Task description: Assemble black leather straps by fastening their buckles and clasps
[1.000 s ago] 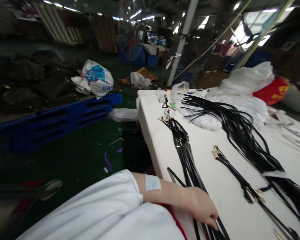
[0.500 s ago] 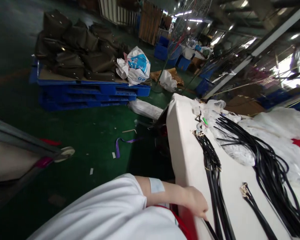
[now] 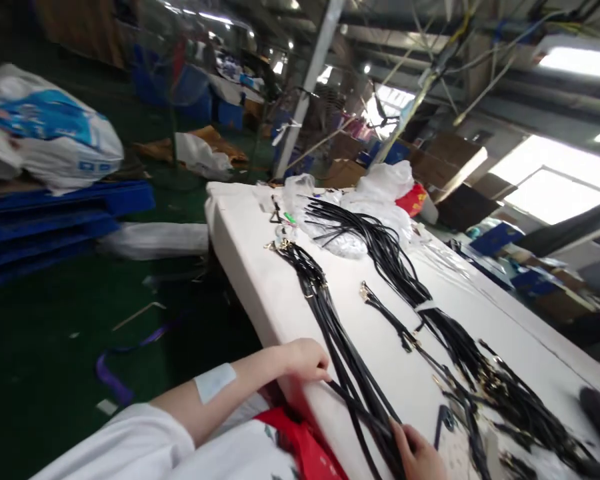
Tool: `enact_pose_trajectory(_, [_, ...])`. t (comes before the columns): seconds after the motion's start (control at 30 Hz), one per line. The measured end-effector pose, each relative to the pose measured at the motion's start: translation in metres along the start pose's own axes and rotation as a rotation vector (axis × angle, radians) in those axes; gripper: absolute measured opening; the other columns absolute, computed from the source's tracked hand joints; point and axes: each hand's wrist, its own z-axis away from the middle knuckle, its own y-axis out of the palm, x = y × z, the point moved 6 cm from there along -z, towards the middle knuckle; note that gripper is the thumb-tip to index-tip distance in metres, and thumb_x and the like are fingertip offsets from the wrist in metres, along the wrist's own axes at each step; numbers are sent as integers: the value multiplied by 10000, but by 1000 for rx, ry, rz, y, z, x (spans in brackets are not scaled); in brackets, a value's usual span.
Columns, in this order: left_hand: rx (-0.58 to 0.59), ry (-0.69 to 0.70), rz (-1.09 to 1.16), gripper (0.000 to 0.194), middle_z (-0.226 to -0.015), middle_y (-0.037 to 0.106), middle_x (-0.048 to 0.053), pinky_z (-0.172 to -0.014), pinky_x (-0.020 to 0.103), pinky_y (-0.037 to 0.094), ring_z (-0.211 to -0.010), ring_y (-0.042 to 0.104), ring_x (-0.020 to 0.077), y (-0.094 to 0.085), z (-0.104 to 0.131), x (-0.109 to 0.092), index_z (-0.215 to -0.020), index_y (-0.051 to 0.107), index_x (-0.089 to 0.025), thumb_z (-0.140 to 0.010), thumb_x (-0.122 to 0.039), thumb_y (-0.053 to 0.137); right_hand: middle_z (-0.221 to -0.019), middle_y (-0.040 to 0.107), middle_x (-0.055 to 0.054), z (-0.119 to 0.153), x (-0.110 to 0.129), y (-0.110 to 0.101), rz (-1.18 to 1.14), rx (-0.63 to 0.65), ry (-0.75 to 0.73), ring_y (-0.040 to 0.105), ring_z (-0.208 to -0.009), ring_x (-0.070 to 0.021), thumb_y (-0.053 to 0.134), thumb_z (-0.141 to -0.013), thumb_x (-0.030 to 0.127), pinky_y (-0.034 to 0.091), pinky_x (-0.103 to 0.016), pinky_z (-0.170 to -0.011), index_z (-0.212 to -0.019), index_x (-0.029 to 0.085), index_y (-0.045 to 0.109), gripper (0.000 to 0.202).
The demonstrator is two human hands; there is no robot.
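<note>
My left hand (image 3: 305, 360) is closed in a fist over the table's near edge, gripping one end of a thin black strap (image 3: 353, 403). At the lower edge of the picture my right hand (image 3: 416, 453) is closed on the same strap, by the near end of a bundle. That bundle of black straps (image 3: 330, 320), with gold-coloured metal clips (image 3: 284, 247) at its far end, lies along the white table (image 3: 250, 267). Beyond it rests a smaller group of straps (image 3: 387, 317), also with gold clips.
A thick bundle of long black straps (image 3: 403, 267) runs across the table, beside clear plastic bags (image 3: 387, 183). A phone (image 3: 450, 427) lies right of my right hand. On the left, blue pallets (image 3: 55, 227) carry a white sack (image 3: 55, 133); a purple ribbon (image 3: 113, 380) lies on the floor.
The view has swung right, towards the table. My right hand and the table's right part have come into sight. My left hand still grips a black strap.
</note>
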Motion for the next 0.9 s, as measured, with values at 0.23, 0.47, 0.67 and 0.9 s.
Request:
enact_pose_trajectory(0.23, [236,188,29,199,-665,678,-21,-489,192,335,-548,524,101,0,-54,-59,-829,738,-216,-836,-384,631,-1137,684,-100,-5,41,7,-366,-36,-142,627,-1073,-260,480,-932,441,489,-395,-948,-1190,239,638,364])
enact_pose_trajectory(0.47, [372,268,-40,288,-647,675,-19,-523,190,379,-556,540,105,4,-125,-91,-801,727,-198,-885,-410,551,-582,486,26,-24,26,33,-797,77,33,431,-566,-125,401,-945,556,354,-241,-551,-663,175,576,506])
enact_pose_trajectory(0.67, [210,239,-220,285,-1154,661,76,-936,293,447,-1042,597,203,-5,-228,-99,-1118,654,-176,-921,-297,488,-558,490,36,-26,3,41,-1001,73,178,410,-551,-110,517,-881,513,323,-229,-539,-666,158,613,425])
enact_pose_trajectory(0.9, [137,225,-382,213,-1181,567,173,-1063,451,341,-1183,474,329,34,-310,-114,-993,644,-121,-834,-256,600,-590,596,17,-23,0,28,-1055,-12,249,496,-593,-124,642,-805,385,379,-226,-579,-672,166,680,259])
